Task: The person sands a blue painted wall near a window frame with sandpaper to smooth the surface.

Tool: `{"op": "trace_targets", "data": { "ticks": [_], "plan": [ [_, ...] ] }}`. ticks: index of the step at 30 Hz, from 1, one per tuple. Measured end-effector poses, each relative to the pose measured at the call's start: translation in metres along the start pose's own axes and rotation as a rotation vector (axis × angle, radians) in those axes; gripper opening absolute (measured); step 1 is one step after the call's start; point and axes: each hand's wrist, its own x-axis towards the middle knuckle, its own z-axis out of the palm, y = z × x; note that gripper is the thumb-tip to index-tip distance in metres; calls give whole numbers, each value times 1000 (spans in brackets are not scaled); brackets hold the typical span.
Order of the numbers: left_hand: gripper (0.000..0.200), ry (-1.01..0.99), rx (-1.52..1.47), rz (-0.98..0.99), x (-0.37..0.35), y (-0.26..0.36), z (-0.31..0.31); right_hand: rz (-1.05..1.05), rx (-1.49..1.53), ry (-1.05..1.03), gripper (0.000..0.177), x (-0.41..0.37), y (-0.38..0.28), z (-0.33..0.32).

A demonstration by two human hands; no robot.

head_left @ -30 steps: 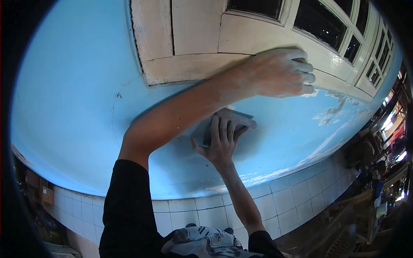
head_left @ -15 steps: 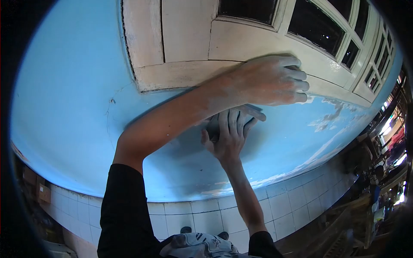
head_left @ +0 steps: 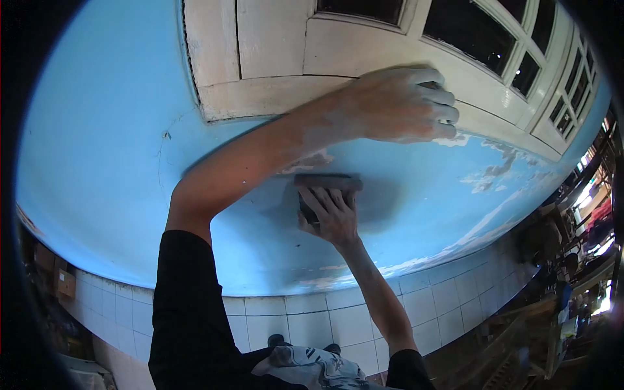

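Observation:
My right hand (head_left: 330, 218) presses a dark, flat sanding block (head_left: 328, 182) against the light blue wall (head_left: 260, 257), its fingers spread over the back of the block. The block's long edge shows past my fingertips. Above it, my left hand (head_left: 403, 107) rests at the lower rail of the cream window frame (head_left: 260, 97), its fingers curled. My left fingertips are hidden, so I cannot see what they may hold. Pale dust coats both hands. Between my left forearm and the block, a bare grey patch (head_left: 315, 160) shows in the paint.
More flaked patches (head_left: 500, 169) mark the wall at the right. White tiles (head_left: 312, 328) run along the floor below. Wooden furniture and clutter (head_left: 552, 312) stand at the right, and a cardboard box (head_left: 65, 283) sits at the lower left.
My right hand has moved left, out from under my left forearm, and the block's edge has come into view. My left hand holds its place on the frame; the view has shifted slightly.

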Motion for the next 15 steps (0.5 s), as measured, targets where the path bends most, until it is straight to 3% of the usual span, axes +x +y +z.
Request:
{"op": "trace_targets", "data": {
  "ticks": [3, 8, 10, 12, 15],
  "plan": [
    [18, 11, 25, 15, 0, 0, 0, 49, -42, 61, 55, 39, -11, -15],
    [17, -18, 53, 30, 0, 0, -3, 32, -11, 20, 57, -2, -15, 9],
    [17, 5, 39, 35, 4, -2, -3, -1, 17, 7, 59, 16, -10, -2],
    [20, -2, 25, 33, -1, 0, -2, 234, -86, 128, 62, 35, -11, -8],
    [27, 37, -72, 26, -8, -7, -7, 215, -160, 271, 65, 39, -8, 0]
  ]
}}
